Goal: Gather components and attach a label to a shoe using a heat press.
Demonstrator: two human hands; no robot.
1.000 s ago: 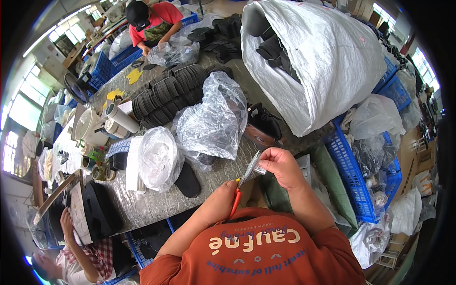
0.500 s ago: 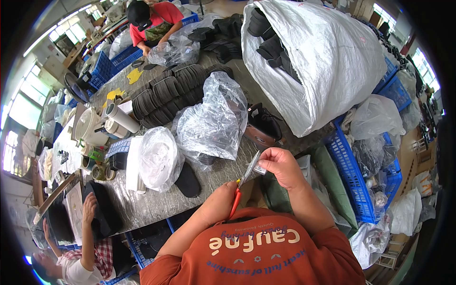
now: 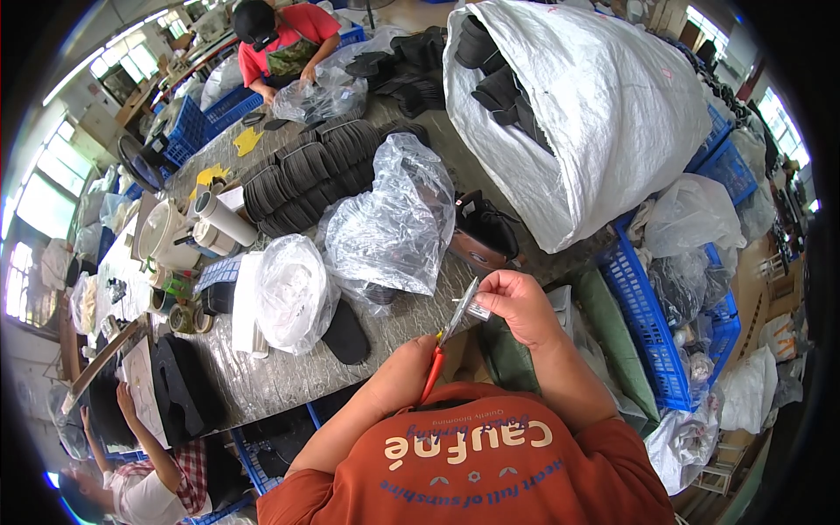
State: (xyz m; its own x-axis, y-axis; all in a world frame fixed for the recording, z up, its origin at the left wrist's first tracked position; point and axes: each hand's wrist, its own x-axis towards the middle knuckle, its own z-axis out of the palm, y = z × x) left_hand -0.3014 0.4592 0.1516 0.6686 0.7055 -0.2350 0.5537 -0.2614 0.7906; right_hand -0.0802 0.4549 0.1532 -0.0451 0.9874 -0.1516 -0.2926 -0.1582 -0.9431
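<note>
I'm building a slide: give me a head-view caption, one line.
Left hand holding red-handled scissors, right hand pinching a small pale piece beside a cluttered worktable.

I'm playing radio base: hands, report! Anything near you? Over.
Left hand gripping red-handled scissors. Right hand pinching small pale item beside the blades. Clear plastic bag beyond, on table.

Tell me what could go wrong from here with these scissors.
The left hand holds the red-handled scissors with their blades close to the right hand, so a slip might nick its fingers. The small pale piece is held only by the fingertips, so it could drop.
</note>
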